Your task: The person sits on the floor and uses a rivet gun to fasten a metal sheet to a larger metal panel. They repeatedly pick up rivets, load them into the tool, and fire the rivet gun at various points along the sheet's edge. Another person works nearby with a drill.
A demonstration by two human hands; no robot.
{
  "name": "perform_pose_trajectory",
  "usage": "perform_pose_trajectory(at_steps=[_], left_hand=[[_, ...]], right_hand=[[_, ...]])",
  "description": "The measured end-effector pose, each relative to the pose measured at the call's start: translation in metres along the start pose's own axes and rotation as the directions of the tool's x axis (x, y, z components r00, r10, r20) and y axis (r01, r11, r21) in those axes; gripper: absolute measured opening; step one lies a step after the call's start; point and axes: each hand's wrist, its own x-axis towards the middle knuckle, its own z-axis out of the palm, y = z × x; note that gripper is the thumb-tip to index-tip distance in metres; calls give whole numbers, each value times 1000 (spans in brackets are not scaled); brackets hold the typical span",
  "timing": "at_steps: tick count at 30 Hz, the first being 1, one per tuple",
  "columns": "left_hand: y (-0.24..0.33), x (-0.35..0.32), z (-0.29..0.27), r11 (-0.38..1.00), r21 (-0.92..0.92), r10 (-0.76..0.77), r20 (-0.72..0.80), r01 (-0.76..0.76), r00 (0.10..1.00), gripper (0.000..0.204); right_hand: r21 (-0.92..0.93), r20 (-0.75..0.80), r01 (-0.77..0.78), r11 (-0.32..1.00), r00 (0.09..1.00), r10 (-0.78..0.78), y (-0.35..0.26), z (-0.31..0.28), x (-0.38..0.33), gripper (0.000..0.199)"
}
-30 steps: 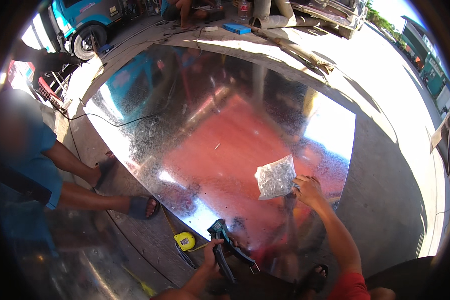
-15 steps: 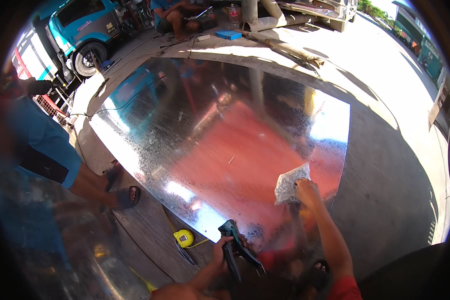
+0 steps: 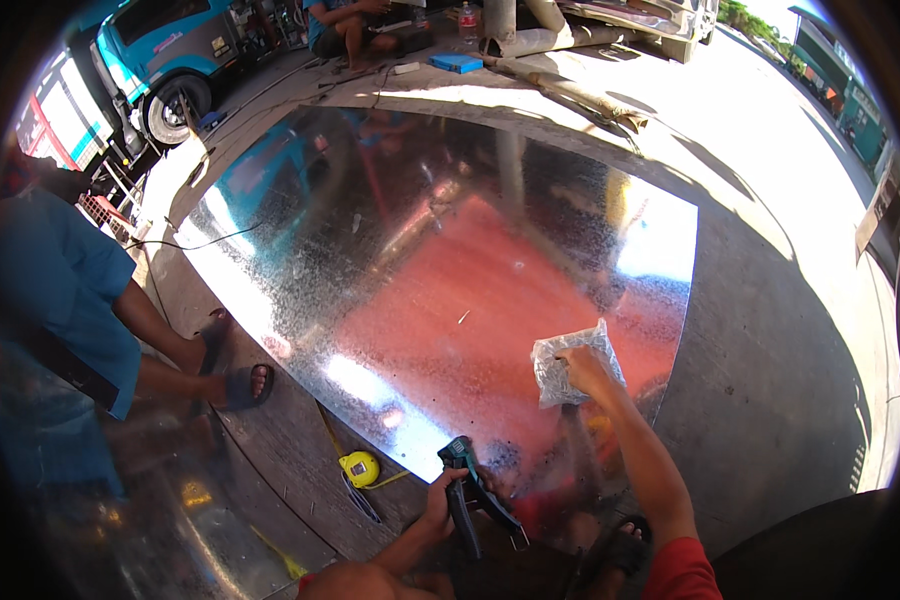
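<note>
My left hand (image 3: 442, 502) is closed around a hand riveter (image 3: 470, 495) with a dark green head and black handles, held over the near edge of a shiny metal sheet (image 3: 410, 290). My right hand (image 3: 588, 370) is at a clear plastic bag (image 3: 560, 385), its fingers bent and pressed together against the upper face. Silvery contents show through the plastic, too small to name. The bag appears spread out over the right part of the sheet; whether it rests on it I cannot tell. A yellow tape measure (image 3: 359, 468) lies beside the sheet's near left edge.
At the left stands a person in blue (image 3: 80, 290), one sandalled foot (image 3: 250, 387) close to the sheet. Another person (image 3: 355, 30) sits beyond the far edge, near a blue case (image 3: 457, 63) and rusty pipes (image 3: 580, 95). A dark cable (image 3: 205, 244) crosses the sheet's left corner.
My right hand and the plastic bag have shifted left; the hand has gone from the bag's right edge to its upper face. My left hand keeps the riveter. The person in blue has moved slightly.
</note>
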Motion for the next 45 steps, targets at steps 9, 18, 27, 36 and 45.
perform_pose_trajectory(at_steps=[9, 18, 27, 36, 45], left_hand=[[-1, 2, -1, 1000, -16, -4, 74, 5, 997, 38], [-1, 0, 1, 1000, 17, -2, -32, 3, 999, 40], [20, 31, -20, 959, 261, 119, -31, -107, 992, 37], [102, 80, -14, -269, 953, 581, 44, 140, 813, 87], [98, 111, -38, -541, 837, 605, 315, 87, 731, 91]], right_hand=[[102, -66, 85, 991, 995, -78, -17, -15, -11, 28], [-118, 16, -27, 993, 999, 29, -9, -8, -5, 17], [-156, 6, 55, 986, 998, -55, -19, -6, 0, 35], [83, -58, 14, 996, 998, -9, -11, 1, -13, 25], [199, -31, 40, 979, 999, -34, 1, 1, -14, 25]])
